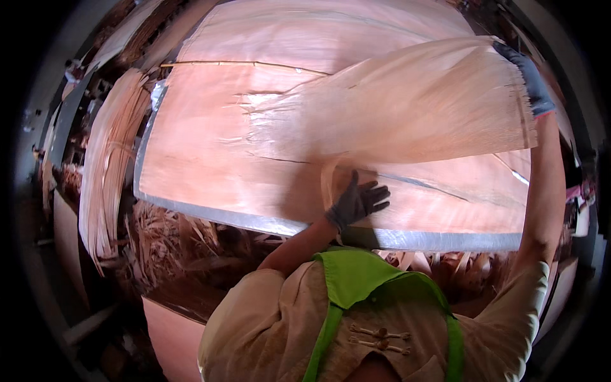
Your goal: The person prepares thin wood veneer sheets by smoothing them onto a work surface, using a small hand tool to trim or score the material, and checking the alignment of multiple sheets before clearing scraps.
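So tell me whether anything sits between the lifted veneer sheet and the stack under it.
Nothing visible does. The veneer sheet, held by the right hand, hangs over the bare stack; the left hand rests near its lower edge.

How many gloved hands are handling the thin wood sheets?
2: the left hand presses flat on the veneer sheet near the table's metal edge; the right hand lifts its far right corner.

Dark grey gloves, beige short-sleeved shirt, bright green apron straps

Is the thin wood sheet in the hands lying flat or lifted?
Lifted: the right hand holds the wood sheet's far corner raised, left hand under its near edge.
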`<state>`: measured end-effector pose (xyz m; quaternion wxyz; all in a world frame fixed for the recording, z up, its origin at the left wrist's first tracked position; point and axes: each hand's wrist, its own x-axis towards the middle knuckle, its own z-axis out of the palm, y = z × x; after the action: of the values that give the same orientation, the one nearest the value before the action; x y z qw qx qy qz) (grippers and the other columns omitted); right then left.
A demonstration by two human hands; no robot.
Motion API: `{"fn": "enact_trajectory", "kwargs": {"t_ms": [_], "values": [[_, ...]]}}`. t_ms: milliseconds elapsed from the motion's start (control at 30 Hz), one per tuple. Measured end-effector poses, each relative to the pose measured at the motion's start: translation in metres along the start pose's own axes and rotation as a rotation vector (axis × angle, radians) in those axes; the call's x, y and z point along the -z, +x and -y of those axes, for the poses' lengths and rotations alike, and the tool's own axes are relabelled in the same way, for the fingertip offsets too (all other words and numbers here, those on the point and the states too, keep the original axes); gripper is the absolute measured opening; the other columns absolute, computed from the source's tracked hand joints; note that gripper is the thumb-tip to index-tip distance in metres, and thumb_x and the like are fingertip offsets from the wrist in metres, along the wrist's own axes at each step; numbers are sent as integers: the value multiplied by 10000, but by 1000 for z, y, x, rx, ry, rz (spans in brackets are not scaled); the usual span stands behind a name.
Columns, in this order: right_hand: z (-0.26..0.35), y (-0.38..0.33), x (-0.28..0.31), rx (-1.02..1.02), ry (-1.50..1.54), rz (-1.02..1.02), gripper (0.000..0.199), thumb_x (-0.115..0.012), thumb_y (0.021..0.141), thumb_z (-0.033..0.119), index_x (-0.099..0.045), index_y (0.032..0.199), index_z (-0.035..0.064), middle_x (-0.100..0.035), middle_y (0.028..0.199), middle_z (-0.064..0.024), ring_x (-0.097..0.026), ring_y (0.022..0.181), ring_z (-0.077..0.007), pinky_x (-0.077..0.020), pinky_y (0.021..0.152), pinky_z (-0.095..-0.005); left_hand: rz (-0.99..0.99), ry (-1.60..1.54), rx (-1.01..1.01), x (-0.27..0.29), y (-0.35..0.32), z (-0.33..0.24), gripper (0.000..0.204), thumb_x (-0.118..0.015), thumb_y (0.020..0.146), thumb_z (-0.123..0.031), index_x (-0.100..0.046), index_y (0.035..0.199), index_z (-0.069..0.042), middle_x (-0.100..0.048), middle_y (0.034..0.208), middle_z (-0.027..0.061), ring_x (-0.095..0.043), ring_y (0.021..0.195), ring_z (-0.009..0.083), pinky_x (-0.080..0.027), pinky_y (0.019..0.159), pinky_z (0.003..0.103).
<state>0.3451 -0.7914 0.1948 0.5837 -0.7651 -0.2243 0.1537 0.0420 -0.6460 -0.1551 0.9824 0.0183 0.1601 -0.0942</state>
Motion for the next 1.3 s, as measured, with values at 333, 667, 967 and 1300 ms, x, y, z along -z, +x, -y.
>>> {"fn": "enact_trajectory", "kwargs": {"t_ms": [333,667,967,1300], "values": [[-98,-63,152,-123,-89,-184,276,-546,888,303,-621,1074,113,-368,565,99,-288,426,-25,-230,413,-180,-61,211,-884,-39,33,-127,390,-431,920,-390,-588,1003,-42,-621,973,104,-586,902,218,-470,843,355],[-250,-128,204,-385,226,14,194,-589,850,236,-644,948,79,-397,530,60,-318,403,-58,-258,392,-214,-194,455,-798,-88,-13,-109,198,-512,872,-142,-594,1016,-35,-642,963,71,-607,912,183,-481,820,328],[-401,-188,202,-576,-101,45,211,-645,791,278,-604,787,72,-445,523,27,-363,359,-85,-295,339,-233,-407,144,-636,26,-57,-1,177,-533,869,-154,-581,945,-3,-620,928,138,-590,907,231,-479,863,356],[-423,-190,175,-655,-112,-68,333,-627,799,440,-502,701,147,-345,443,41,-323,331,-92,-268,333,-260,-50,1641,131,-10,-96,77,295,-508,864,-77,-547,1140,20,-641,941,130,-593,968,202,-463,865,305]]}}
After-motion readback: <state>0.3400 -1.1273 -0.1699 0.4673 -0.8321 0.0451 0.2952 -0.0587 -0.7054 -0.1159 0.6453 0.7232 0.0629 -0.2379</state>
